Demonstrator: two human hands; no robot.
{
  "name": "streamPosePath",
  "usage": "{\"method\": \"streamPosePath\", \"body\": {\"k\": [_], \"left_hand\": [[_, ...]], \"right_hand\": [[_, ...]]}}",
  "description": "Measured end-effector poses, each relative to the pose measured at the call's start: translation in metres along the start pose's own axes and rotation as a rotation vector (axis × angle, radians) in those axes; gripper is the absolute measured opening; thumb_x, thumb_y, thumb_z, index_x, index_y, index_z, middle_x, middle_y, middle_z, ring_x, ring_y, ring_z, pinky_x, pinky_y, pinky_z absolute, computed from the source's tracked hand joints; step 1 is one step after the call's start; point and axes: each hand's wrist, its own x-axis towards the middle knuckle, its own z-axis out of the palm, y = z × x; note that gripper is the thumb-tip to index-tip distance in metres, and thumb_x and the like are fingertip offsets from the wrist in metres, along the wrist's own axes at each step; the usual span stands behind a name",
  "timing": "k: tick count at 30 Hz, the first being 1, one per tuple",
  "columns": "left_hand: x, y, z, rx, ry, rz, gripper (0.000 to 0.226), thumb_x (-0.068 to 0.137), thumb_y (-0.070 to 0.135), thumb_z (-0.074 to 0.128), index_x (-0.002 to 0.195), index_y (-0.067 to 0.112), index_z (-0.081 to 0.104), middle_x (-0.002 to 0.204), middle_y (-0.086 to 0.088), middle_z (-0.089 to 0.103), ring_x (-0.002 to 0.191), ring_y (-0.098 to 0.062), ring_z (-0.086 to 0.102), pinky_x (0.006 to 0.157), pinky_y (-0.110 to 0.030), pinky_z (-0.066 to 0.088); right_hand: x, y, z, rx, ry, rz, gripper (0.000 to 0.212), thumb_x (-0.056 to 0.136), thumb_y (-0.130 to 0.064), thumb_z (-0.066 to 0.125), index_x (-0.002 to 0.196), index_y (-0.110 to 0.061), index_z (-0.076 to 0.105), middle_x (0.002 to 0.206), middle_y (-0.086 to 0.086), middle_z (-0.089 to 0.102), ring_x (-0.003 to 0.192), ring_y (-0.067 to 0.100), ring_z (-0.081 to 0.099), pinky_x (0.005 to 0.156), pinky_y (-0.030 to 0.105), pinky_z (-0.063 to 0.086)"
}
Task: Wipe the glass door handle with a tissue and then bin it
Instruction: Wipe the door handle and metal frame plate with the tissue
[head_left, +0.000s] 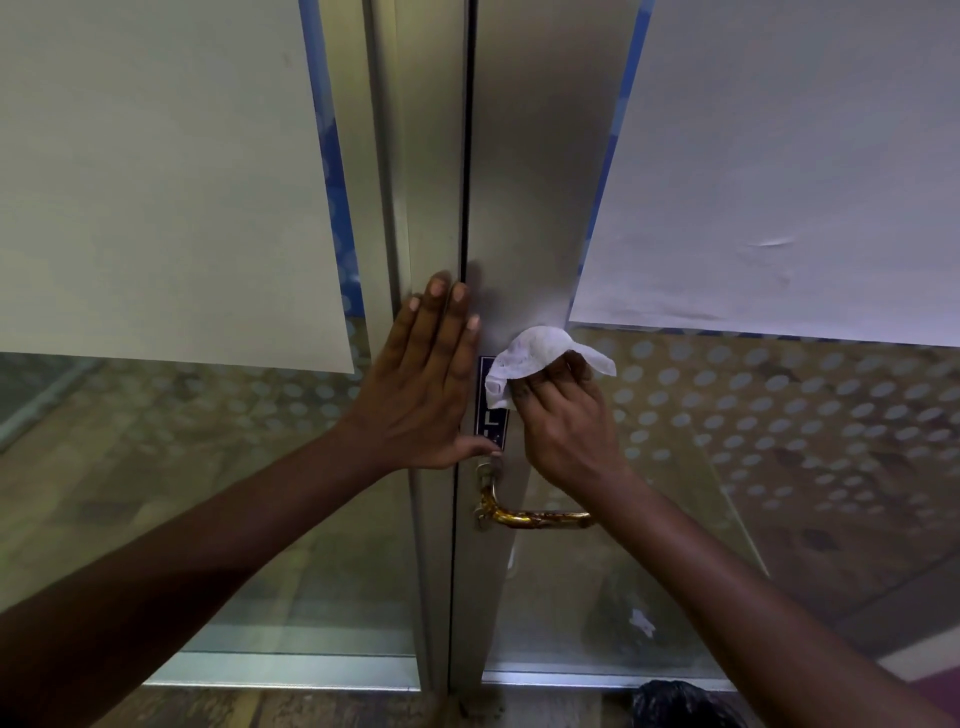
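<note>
A brass lever handle (535, 516) sticks out to the right from the metal frame of the glass door (519, 208). My right hand (563, 423) is above the handle, closed on a white tissue (535, 358) pressed against the frame, partly over a small blue sign (491, 421). My left hand (423, 384) lies flat with fingers spread against the frame where the two doors meet, its thumb just above the handle's base. My right forearm covers the tip of the handle.
Large sheets of paper (156, 182) cover the upper glass on both doors. The lower glass has a dotted film (779, 415). A black bin bag (675, 704) shows at the bottom edge, right of the door frame.
</note>
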Motion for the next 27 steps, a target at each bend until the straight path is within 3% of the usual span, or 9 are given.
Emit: {"method": "streamPosePath", "body": {"k": [6, 9, 11, 13, 16, 18, 23, 25, 27], "left_hand": [[0.001, 0.001, -0.001, 0.014, 0.008, -0.010, 0.129, 0.077, 0.090, 0.040, 0.152, -0.004, -0.007, 0.160, -0.022, -0.020, 0.149, -0.041, -0.011, 0.123, -0.052, -0.003], [0.001, 0.002, -0.001, 0.024, 0.001, -0.019, 0.128, 0.077, 0.090, 0.039, 0.152, -0.005, -0.005, 0.160, -0.023, -0.020, 0.149, -0.043, -0.011, 0.122, -0.053, -0.004], [0.001, 0.001, 0.000, 0.033, -0.003, -0.020, 0.130, 0.076, 0.091, 0.039, 0.152, -0.004, -0.006, 0.160, -0.024, -0.020, 0.149, -0.043, -0.011, 0.122, -0.053, -0.004], [0.001, 0.001, 0.001, 0.036, -0.007, -0.021, 0.132, 0.074, 0.092, 0.041, 0.152, -0.003, -0.009, 0.160, -0.023, -0.021, 0.149, -0.043, -0.012, 0.122, -0.053, -0.005], [0.001, 0.000, -0.001, 0.029, -0.018, -0.022, 0.136, 0.072, 0.093, 0.043, 0.152, -0.002, -0.010, 0.160, -0.023, -0.021, 0.149, -0.042, -0.012, 0.122, -0.053, -0.004], [0.001, 0.000, -0.002, 0.015, -0.031, -0.020, 0.137, 0.070, 0.093, 0.044, 0.152, -0.002, -0.010, 0.160, -0.022, -0.021, 0.149, -0.042, -0.012, 0.122, -0.053, -0.003], [0.001, 0.000, -0.005, -0.022, -0.028, -0.008, 0.138, 0.069, 0.093, 0.046, 0.152, -0.001, -0.011, 0.160, -0.020, -0.021, 0.149, -0.042, -0.011, 0.122, -0.055, -0.002], [0.001, -0.001, -0.005, -0.030, -0.022, -0.002, 0.136, 0.071, 0.092, 0.047, 0.153, 0.000, -0.011, 0.161, -0.020, -0.021, 0.149, -0.041, -0.012, 0.122, -0.054, -0.004], [0.000, -0.001, -0.005, -0.041, -0.020, 0.002, 0.132, 0.073, 0.091, 0.044, 0.153, 0.000, -0.010, 0.161, -0.020, -0.019, 0.149, -0.041, -0.011, 0.122, -0.054, -0.004]], "right_hand": [[-0.016, 0.017, -0.004, 0.013, -0.010, -0.106, 0.036, 0.084, -0.004, 0.043, 0.110, 0.003, 0.067, 0.109, 0.023, 0.070, 0.112, 0.039, 0.061, 0.103, 0.044, 0.038], [-0.021, 0.010, -0.018, 0.152, 0.028, -0.006, 0.045, 0.080, -0.001, 0.039, 0.119, 0.011, 0.059, 0.123, 0.030, 0.060, 0.120, 0.044, 0.053, 0.109, 0.047, 0.035], [-0.023, -0.005, -0.036, 0.483, 0.107, 0.282, 0.054, 0.077, 0.006, 0.033, 0.130, 0.012, 0.045, 0.139, 0.025, 0.042, 0.126, 0.039, 0.047, 0.111, 0.042, 0.032], [-0.019, -0.022, -0.054, 0.904, 0.325, 0.752, 0.055, 0.079, 0.012, 0.034, 0.132, 0.004, 0.047, 0.139, 0.010, 0.048, 0.105, 0.019, 0.060, 0.092, 0.026, 0.046], [-0.004, -0.030, -0.073, 1.433, 0.737, 1.427, 0.042, 0.085, 0.006, 0.040, 0.094, -0.014, 0.075, 0.085, -0.004, 0.075, 0.070, 0.007, 0.066, 0.062, 0.019, 0.050], [0.004, -0.032, -0.078, 1.574, 0.852, 1.535, 0.038, 0.086, 0.004, 0.041, 0.079, -0.016, 0.072, 0.070, -0.008, 0.072, 0.067, 0.009, 0.067, 0.059, 0.020, 0.052], [0.015, -0.051, -0.064, 1.071, 0.627, 0.963, 0.027, 0.079, -0.004, 0.039, 0.059, -0.019, 0.048, 0.055, -0.014, 0.045, 0.051, 0.000, 0.037, 0.049, 0.020, 0.034], [0.015, -0.052, -0.048, 0.871, 0.480, 0.666, 0.028, 0.081, 0.001, 0.035, 0.076, 0.005, 0.062, 0.073, 0.012, 0.062, 0.075, 0.015, 0.058, 0.070, 0.039, 0.051], [0.011, -0.044, -0.026, 0.700, 0.328, 0.412, 0.038, 0.083, 0.006, 0.035, 0.110, 0.020, 0.059, 0.113, 0.035, 0.061, 0.113, 0.041, 0.057, 0.099, 0.062, 0.041]]}}
